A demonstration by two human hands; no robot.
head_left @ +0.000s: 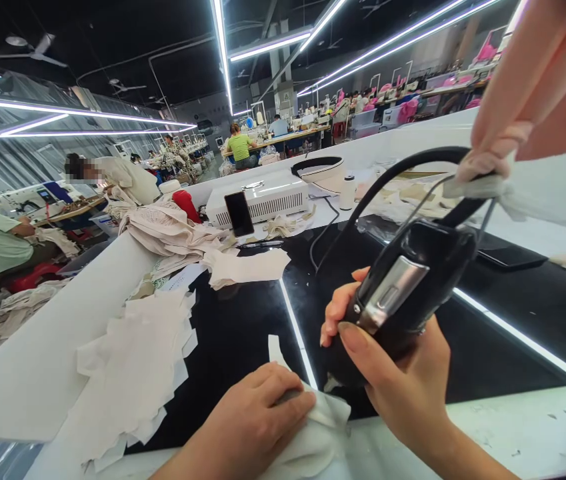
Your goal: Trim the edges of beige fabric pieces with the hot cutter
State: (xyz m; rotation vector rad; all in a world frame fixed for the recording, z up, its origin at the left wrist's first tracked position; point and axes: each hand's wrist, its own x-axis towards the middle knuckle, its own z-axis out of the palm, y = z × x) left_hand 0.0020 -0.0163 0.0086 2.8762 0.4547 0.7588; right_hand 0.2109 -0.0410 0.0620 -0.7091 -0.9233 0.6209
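My right hand is wrapped round a black corded hand tool with a silver lever on its side; its exact kind is not clear, and its lower end is partly hidden. A thick black cable leaves its top, where a knotted pink cloth ties onto it. Left of the tool, my left hand is closed on a cream fabric piece at the table's near edge, fingers curled. A small dark patch shows between thumb and forefinger; I cannot make out what it is.
Layered cream fabric pieces lie on the left of the shiny black tabletop. Behind stand a fabric heap, an upright phone, a white vented box and a spool. Low white walls surround the table; other people work beyond.
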